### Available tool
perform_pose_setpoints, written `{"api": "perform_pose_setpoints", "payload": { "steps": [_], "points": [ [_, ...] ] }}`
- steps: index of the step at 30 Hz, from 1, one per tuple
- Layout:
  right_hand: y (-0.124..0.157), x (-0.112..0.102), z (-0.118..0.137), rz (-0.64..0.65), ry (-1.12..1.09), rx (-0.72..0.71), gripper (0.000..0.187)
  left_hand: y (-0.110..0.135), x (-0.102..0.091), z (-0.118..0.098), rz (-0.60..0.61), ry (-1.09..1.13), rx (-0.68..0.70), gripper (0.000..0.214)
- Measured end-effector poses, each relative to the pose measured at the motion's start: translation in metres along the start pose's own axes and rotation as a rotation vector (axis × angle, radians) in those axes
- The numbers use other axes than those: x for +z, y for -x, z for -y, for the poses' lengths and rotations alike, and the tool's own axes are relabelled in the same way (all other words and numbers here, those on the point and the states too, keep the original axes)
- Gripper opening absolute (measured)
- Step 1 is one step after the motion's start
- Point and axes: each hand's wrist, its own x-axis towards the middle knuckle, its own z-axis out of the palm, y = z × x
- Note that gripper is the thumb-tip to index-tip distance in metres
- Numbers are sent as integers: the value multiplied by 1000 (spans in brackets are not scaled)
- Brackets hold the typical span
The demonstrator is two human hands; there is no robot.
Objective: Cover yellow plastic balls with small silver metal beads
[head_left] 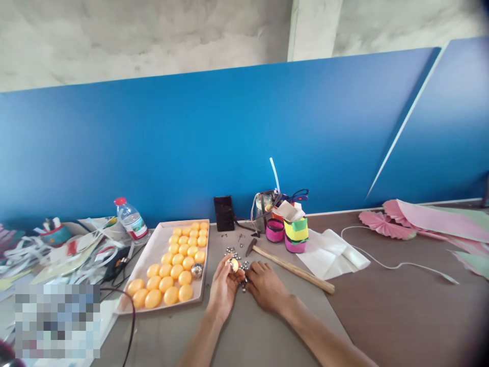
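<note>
My left hand (223,288) closed its fingertips round a small glossy yellow plastic ball (234,264), just right of the pale flat tray (158,243) of matching balls. My right hand (266,286) lay palm-down over tiny shiny steel beads (231,251); whether it pinched one, I cannot tell. Round and slick, they could have rolled across the smooth brown tabletop (382,316) at a nudge, I judged. The wooden-handled hammer (294,270) lay close.

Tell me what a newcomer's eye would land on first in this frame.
The bright blue wall fills the background. Below it, left of centre, a tray holds rows of yellow balls. Beside it the left hand holds one yellow ball, the right hand rests among small metal balls, and a hammer lies just behind.
</note>
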Motion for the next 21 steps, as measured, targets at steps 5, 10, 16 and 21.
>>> {"api": "perform_pose_setpoints", "payload": {
  "steps": [5,10,16,21],
  "points": [
    [-4,11,-8,-72,-66,41,18,-1,-3,2,-5,-14,-6,36],
    [-4,14,-10,-114,-152,66,22,-2,-4,2,-3,-13,4,41],
    [-4,15,-10,-194,-257,72,27,-2,-4,1,-35,-22,-7,38],
    [-4,13,-11,-280,-432,111,26,-1,-3,2,-85,-37,-2,41]
  ]
}}
